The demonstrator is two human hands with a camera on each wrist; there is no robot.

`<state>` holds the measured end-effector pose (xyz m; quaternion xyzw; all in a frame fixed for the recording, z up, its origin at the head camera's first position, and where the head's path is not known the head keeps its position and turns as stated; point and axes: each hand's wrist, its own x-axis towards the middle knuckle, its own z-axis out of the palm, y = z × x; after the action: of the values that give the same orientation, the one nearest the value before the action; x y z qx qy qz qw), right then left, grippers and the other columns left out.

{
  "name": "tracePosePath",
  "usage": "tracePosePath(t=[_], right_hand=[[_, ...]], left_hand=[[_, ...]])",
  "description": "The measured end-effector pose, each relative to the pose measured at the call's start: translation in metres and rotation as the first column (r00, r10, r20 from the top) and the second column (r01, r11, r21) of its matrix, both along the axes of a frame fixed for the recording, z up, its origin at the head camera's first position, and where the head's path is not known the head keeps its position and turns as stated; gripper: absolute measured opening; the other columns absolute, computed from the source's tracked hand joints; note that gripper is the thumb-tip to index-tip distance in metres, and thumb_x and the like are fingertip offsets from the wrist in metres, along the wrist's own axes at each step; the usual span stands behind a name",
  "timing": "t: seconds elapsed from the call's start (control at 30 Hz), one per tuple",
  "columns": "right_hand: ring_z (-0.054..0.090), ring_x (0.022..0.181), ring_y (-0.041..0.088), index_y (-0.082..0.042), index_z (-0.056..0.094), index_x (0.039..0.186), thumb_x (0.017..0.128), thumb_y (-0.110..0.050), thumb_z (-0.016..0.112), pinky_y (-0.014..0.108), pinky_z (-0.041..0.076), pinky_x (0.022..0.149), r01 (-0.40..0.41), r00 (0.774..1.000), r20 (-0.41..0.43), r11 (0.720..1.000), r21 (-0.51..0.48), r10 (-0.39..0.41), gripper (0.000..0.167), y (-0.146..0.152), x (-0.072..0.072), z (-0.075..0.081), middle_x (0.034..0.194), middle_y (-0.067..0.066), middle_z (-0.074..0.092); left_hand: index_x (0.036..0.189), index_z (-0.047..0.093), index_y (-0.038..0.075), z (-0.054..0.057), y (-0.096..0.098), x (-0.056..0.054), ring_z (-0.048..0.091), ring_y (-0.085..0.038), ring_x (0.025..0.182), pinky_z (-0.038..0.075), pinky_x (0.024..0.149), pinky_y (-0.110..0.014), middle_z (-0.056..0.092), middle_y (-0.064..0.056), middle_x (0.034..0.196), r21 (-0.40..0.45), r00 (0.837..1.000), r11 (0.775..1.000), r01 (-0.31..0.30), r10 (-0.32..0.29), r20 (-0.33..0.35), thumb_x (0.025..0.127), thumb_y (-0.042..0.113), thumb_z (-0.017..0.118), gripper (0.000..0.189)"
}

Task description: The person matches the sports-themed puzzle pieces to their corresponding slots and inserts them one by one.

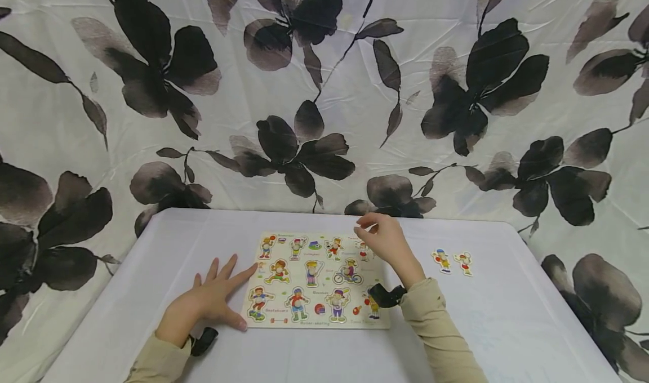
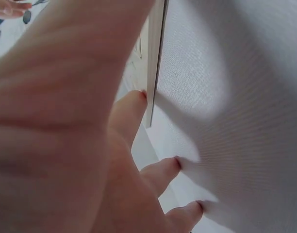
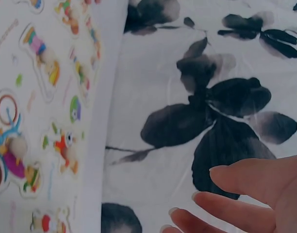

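Observation:
A pale puzzle board (image 1: 316, 304) lies flat on the table, bearing several cut-out figures of children at sports, among them a cyclist (image 1: 349, 272). My left hand (image 1: 213, 298) has its fingers spread at the board's left side, index fingertip and thumb right at the edge. In the left wrist view, one fingertip (image 2: 141, 97) meets the board's wooden side while others rest on the cloth. Over the board's top right corner, my right hand (image 1: 389, 242) hovers beside the tennis figure (image 1: 363, 251). Its fingers are loosely bent, with nothing between them in the right wrist view.
Two loose figure pieces, one in a blue cap (image 1: 441, 261) and one in red and white (image 1: 463, 263), lie right of the board. White cloth covers the table (image 1: 507, 315). Behind its far edge hangs a curtain (image 1: 375, 90) with dark flowers.

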<state>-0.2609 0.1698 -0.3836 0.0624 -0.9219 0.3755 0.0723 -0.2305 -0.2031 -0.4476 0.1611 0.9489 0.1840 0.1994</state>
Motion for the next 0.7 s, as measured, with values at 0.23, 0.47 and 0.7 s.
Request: tracePosePath(t=[0.23,0.47,0.7], right_hand=[[0.061,0.088,0.028,-0.003,0.072,0.106,0.091,-0.018,0.069,0.037,0.051,0.072,0.055,0.998,0.006,0.998,0.036,-0.055,0.022,0.024,0.003,-0.005,0.099,0.011,0.071],[0.061,0.089,0.027,-0.002,0.072,0.107,0.091,-0.018,0.068,0.040,0.050,0.074,0.124,0.992,0.018,0.989,0.078,-0.126,0.023,0.051,0.004,-0.013,0.100,0.013,0.071],[0.061,0.081,0.026,-0.001,0.072,0.105,0.090,-0.016,0.066,0.039,0.047,0.070,0.166,0.986,-0.010,0.974,0.155,-0.167,0.022,0.081,0.006,-0.024,0.095,0.013,0.072]], left_hand=[[0.155,0.035,0.019,0.000,0.000,0.001,-0.007,-0.062,0.140,-0.004,0.099,-0.084,0.004,-0.031,0.160,-0.003,1.000,1.000,-0.012,0.012,0.008,0.046,0.052,0.092,0.127],[0.155,0.035,0.021,0.000,0.000,0.000,-0.008,-0.061,0.141,-0.005,0.099,-0.083,0.003,-0.031,0.161,-0.009,1.000,1.000,-0.019,0.019,0.012,0.046,0.053,0.092,0.127],[0.155,0.034,0.021,-0.001,0.000,0.000,-0.009,-0.061,0.141,-0.006,0.099,-0.083,0.003,-0.030,0.161,-0.001,1.000,1.000,-0.016,0.016,0.020,0.047,0.053,0.092,0.127]])
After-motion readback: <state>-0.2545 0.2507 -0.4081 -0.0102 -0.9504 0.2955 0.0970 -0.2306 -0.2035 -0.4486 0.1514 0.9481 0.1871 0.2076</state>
